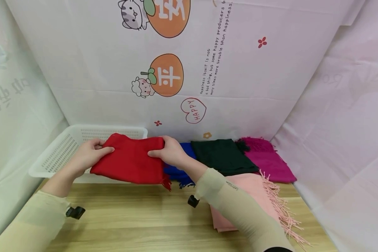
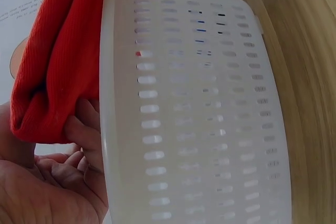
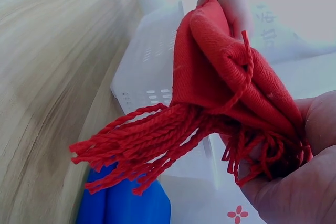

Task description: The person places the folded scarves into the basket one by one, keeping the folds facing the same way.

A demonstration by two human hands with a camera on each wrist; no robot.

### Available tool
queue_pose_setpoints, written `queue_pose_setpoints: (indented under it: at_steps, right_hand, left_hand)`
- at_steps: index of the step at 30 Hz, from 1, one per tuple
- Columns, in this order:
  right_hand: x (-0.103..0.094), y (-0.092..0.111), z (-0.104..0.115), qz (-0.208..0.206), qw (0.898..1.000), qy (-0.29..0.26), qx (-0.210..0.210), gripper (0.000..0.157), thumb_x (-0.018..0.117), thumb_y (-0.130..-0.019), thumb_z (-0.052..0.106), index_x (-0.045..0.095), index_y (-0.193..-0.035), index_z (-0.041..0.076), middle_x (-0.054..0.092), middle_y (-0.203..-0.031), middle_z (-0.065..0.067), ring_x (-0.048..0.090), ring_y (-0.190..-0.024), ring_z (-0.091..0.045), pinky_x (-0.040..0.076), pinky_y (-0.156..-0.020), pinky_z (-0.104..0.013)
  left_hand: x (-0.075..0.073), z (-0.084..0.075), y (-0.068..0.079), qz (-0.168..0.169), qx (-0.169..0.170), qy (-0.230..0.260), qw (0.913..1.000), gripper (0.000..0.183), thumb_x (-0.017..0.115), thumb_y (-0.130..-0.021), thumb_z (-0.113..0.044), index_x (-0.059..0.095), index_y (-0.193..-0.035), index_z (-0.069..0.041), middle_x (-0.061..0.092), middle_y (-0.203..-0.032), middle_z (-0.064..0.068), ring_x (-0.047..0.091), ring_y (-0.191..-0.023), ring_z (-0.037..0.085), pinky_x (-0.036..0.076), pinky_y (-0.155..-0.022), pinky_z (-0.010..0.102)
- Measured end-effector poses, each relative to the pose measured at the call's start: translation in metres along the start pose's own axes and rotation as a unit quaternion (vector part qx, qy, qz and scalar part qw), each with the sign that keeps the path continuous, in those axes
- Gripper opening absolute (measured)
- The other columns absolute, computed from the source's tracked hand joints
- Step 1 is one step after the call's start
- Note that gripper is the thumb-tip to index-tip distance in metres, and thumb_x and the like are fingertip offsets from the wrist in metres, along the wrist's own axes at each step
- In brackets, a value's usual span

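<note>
A folded red scarf (image 1: pixel 132 159) with twisted fringe is held up between both hands, over the front right part of a white plastic basket (image 1: pixel 55 154). My left hand (image 1: pixel 89 154) grips its left side, thumb on the near face and fingers behind. At the scarf's upper right corner my right hand (image 1: pixel 171 152) pinches the cloth, thumb in front. In the left wrist view the folded red end (image 2: pixel 58 77) hangs right beside the basket's perforated wall (image 2: pixel 184 108). The right wrist view shows the stacked layers and the loose red fringe (image 3: pixel 152 135) hanging down.
Right of the basket lie a blue scarf (image 1: pixel 177 171), a dark green one (image 1: pixel 225 157) and a magenta one (image 1: pixel 277 162), all folded. Nearer, a pink fringed scarf (image 1: pixel 252 189) lies partly beneath the right forearm. A printed white sheet (image 1: pixel 239 87) stands behind the wooden table (image 1: pixel 138 217).
</note>
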State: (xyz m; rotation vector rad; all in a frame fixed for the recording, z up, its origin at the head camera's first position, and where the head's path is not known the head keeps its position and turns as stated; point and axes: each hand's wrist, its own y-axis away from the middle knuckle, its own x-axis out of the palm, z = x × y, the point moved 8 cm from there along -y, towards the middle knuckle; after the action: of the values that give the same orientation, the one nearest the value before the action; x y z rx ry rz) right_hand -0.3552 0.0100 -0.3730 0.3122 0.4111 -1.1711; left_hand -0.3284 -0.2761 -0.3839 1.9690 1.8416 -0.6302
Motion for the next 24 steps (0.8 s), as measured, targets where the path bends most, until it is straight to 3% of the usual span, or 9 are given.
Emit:
queue_pose_setpoints:
  at_steps: [15, 24]
  right_hand:
    - [0.013, -0.012, 0.005, 0.002, 1.000, -0.018, 0.010, 0.050, 0.087, -0.099, 0.021, 0.060, -0.139, 0.006, 0.071, -0.117, -0.005, 0.073, -0.098, -0.021, 0.067, -0.080, -0.040]
    - [0.020, -0.019, 0.006, 0.001, 1.000, -0.017, 0.000, 0.051, 0.086, -0.100, 0.022, 0.060, -0.141, 0.007, 0.071, -0.118, -0.004, 0.073, -0.098, -0.020, 0.067, -0.080, -0.040]
  left_hand:
    - [-0.013, 0.008, -0.003, -0.026, -0.001, -0.012, 0.9996, 0.041, 0.069, -0.110, -0.031, 0.064, -0.124, 0.007, 0.073, -0.091, 0.004, 0.069, -0.070, 0.016, 0.058, -0.066, 0.031]
    - [-0.022, 0.010, -0.003, -0.037, -0.003, -0.028, 0.9989, 0.043, 0.068, -0.111, -0.032, 0.062, -0.127, 0.008, 0.072, -0.097, 0.007, 0.067, -0.072, 0.016, 0.058, -0.066, 0.031]
